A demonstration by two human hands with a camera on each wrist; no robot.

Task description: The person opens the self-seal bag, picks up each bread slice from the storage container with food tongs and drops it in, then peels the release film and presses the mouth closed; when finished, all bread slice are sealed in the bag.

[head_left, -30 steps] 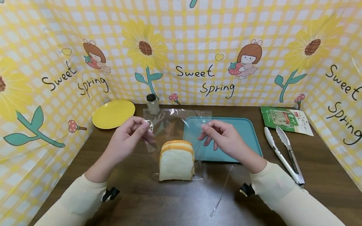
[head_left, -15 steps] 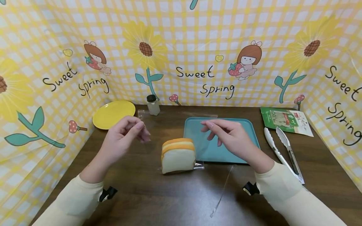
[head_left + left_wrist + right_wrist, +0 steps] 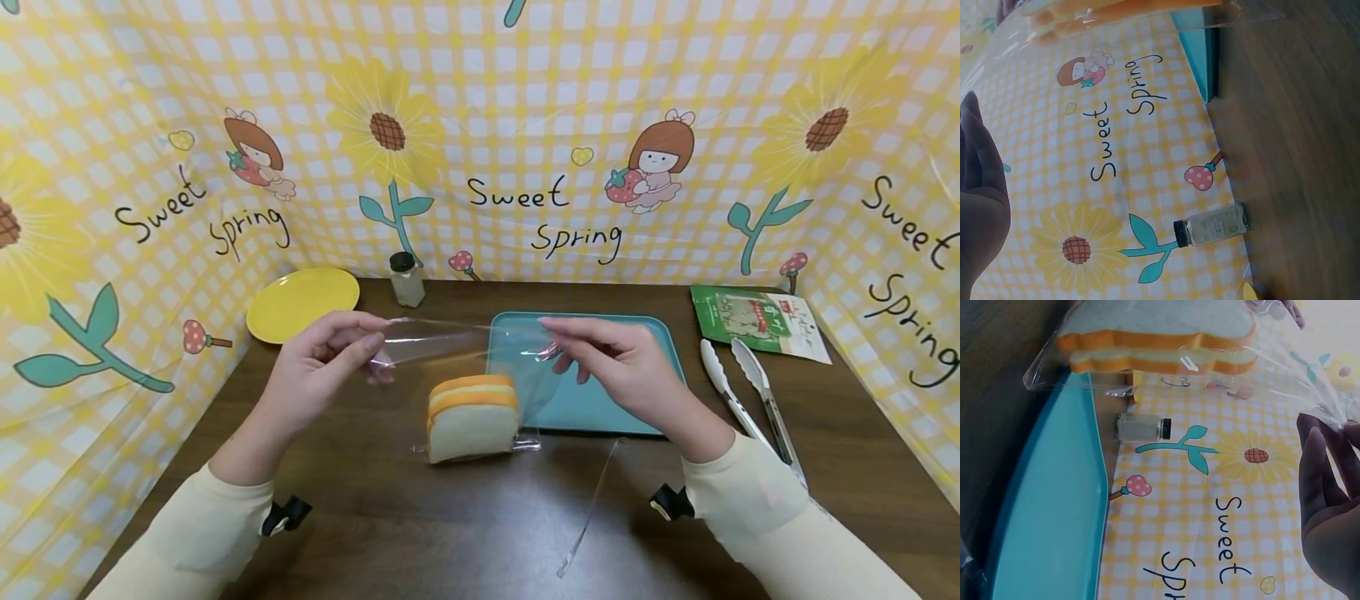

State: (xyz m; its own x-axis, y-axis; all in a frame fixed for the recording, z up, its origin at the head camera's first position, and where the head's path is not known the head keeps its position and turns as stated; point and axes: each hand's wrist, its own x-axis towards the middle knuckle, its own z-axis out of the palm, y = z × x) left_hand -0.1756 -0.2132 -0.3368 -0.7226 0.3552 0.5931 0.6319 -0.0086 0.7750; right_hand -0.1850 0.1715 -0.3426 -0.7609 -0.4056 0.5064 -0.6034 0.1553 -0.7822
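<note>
Two slices of bread (image 3: 472,432) with orange crusts stand upright, face to face, inside a clear plastic bag (image 3: 438,343) at the middle of the table. My left hand (image 3: 318,371) pinches the bag's upper left corner between thumb and fingers. At the upper right corner, my right hand (image 3: 633,367) has the same kind of pinch. Between the hands the bag's mouth is stretched above the bread. The right wrist view shows the crusts (image 3: 1160,361) through the film and the right hand (image 3: 1335,519) at the gathered edge. Only part of the left hand (image 3: 982,200) shows in its wrist view.
Behind the bag's right side lies a teal tray (image 3: 600,408). A yellow plate (image 3: 303,304) and a black-capped jar (image 3: 407,281) are at the back left. To the right are a green packet (image 3: 757,321) and tongs (image 3: 753,408). A clear strip (image 3: 590,512) lies in front.
The upper part of the bag rose off the back of the table and then folded down to a lower stretched edge. The bread tipped back slightly. My right hand shifted a little right.
</note>
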